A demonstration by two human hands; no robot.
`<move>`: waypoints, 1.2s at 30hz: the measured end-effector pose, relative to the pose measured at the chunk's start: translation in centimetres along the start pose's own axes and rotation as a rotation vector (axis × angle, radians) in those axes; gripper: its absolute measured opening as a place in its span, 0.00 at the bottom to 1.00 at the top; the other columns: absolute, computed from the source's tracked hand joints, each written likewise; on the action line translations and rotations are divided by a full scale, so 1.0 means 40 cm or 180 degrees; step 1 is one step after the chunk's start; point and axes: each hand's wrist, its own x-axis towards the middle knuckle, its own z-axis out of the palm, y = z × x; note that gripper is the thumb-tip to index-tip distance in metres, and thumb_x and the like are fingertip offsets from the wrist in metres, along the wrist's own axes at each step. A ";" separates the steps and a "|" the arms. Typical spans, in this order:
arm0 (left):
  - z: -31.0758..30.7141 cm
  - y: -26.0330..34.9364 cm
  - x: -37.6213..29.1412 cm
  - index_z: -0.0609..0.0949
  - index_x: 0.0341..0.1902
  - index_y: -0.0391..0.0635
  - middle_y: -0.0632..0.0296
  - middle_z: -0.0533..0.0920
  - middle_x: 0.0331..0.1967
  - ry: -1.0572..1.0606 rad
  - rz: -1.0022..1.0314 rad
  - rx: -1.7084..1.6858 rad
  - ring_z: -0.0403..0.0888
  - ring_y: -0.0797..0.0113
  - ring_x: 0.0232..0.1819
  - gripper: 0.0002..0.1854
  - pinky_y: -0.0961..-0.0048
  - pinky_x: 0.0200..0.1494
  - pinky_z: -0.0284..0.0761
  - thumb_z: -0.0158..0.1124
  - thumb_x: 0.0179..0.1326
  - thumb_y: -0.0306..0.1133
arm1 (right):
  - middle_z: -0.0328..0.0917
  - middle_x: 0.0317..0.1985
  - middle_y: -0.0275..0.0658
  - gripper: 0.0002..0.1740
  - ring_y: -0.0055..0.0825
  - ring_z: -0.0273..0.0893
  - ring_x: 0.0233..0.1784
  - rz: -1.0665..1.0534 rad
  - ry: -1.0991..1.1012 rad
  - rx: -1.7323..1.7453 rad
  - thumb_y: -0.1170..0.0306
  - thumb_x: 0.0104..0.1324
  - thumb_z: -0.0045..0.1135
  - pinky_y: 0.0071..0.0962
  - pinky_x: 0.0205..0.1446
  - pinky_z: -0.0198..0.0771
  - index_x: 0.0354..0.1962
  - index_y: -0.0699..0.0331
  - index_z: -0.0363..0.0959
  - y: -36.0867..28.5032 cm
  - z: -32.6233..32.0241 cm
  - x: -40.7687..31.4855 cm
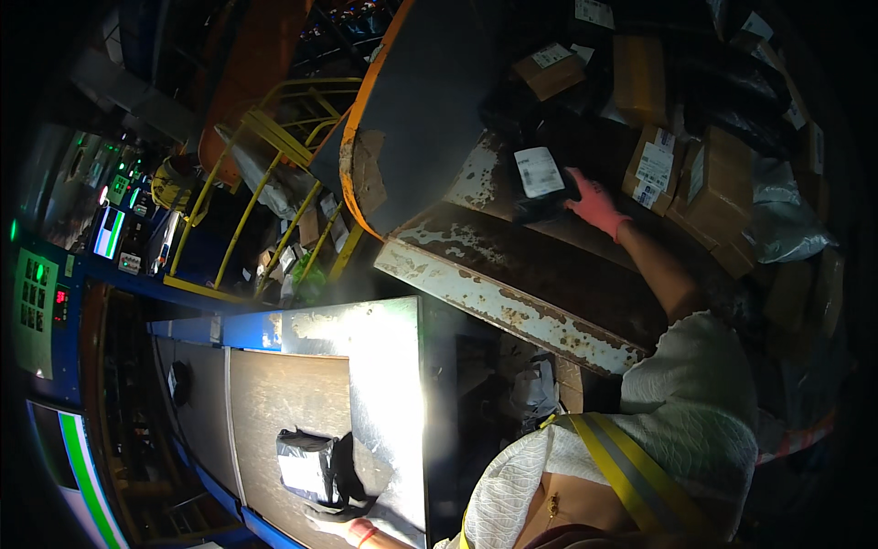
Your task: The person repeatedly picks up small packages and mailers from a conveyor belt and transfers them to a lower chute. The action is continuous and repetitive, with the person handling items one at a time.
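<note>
My right hand (598,206), in a pink glove, grips the right edge of a black plastic parcel (531,209) with a white label on top. That parcel is over the rusty metal chute (480,240). My left hand (339,527), also gloved, is at the bottom of the view, at the near edge of another black plastic parcel (322,480). This one lies on the brown conveyor belt (288,391), its white label bright in the light. Shadow hides the left fingers, so their grip is unclear.
Cardboard boxes (717,182) and plastic mailers (789,230) are heaped at the right. A bright metal plate (387,384) edges the belt. Farther along the belt lies a small dark parcel (180,384). Yellow railings (274,165), an orange-edged panel (350,151) and lit screens (110,233) stand beyond.
</note>
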 end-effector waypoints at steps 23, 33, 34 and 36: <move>0.407 0.088 -0.436 0.74 0.48 0.26 0.43 0.77 0.46 -0.2636 -0.2051 -0.1366 0.73 0.55 0.50 0.39 0.60 0.57 0.68 0.43 0.62 0.60 | 0.75 0.43 0.48 0.25 0.44 0.73 0.48 0.0474 0.0808 -0.0872 0.51 0.62 0.51 0.41 0.49 0.68 0.43 0.67 0.68 -0.015 0.197 0.480; 0.334 0.025 -0.182 0.67 0.59 0.37 0.50 0.75 0.50 -0.1976 -0.1013 -0.1543 0.72 0.61 0.52 0.29 0.62 0.58 0.67 0.50 0.64 0.49 | 0.75 0.44 0.48 0.23 0.46 0.71 0.50 -0.0774 -0.0397 -0.0236 0.54 0.63 0.47 0.41 0.53 0.65 0.44 0.65 0.72 -0.112 0.207 0.169; 0.337 0.032 -0.186 0.67 0.59 0.37 0.51 0.75 0.51 -0.1956 -0.0962 -0.1471 0.71 0.61 0.53 0.29 0.62 0.58 0.66 0.50 0.64 0.49 | 0.74 0.45 0.49 0.25 0.47 0.70 0.51 -0.0570 -0.0298 -0.0344 0.52 0.63 0.48 0.41 0.53 0.65 0.44 0.66 0.71 -0.098 0.168 0.185; 0.345 0.047 -0.193 0.65 0.61 0.37 0.51 0.74 0.52 -0.1879 -0.0864 -0.1324 0.71 0.61 0.54 0.30 0.62 0.59 0.66 0.49 0.64 0.48 | 0.74 0.46 0.49 0.29 0.47 0.70 0.52 -0.0164 0.0126 -0.0645 0.48 0.62 0.48 0.41 0.54 0.65 0.46 0.67 0.71 -0.057 0.114 0.254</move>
